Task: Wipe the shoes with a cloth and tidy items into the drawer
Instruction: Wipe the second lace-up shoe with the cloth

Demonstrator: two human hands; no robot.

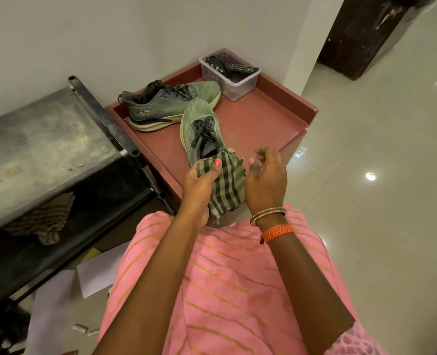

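Two green sneakers with dark laces rest on a reddish-brown cabinet top (268, 119). The far shoe (168, 103) lies sideways by the wall. The near shoe (202, 129) points away from me, its heel at the front edge. My left hand (199, 185) grips a green-and-brown checked cloth (225, 185) against that heel, thumb pressed on top. Just right of the cloth, my right hand (266, 180) hovers with fingers loosely curled and blurred; nothing is visibly held in it.
A clear plastic box (240, 80) with a remote and dark items sits at the cabinet's far corner. A worn metal table (41, 144) stands at left with a striped rag (43, 221) underneath. Papers (94, 272) lie on the floor. Shiny tiles stretch to the right.
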